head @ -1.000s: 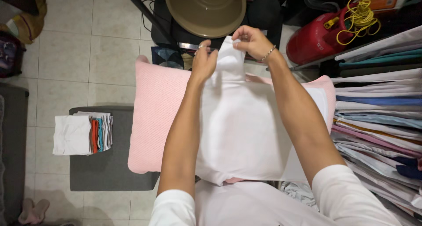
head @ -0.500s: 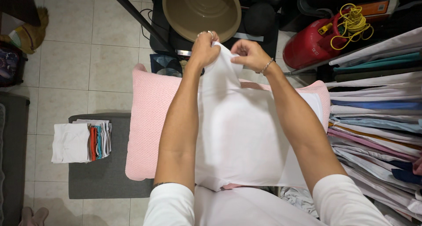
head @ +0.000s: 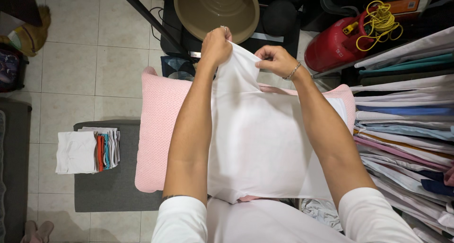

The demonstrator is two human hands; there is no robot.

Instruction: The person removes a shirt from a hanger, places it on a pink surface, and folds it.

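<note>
White garment [head: 265, 148] lies flat on the pink pillow [head: 158, 129], long axis running away from the person; left hand [head: 216, 45] and right hand [head: 274, 59] pinch its far edge, fingers clamped.

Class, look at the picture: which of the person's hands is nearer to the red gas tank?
Right. The right hand grips the white cloth just left of the red gas tank in the picture; the left hand holds the cloth's top farther away, below the brown basin.
</note>
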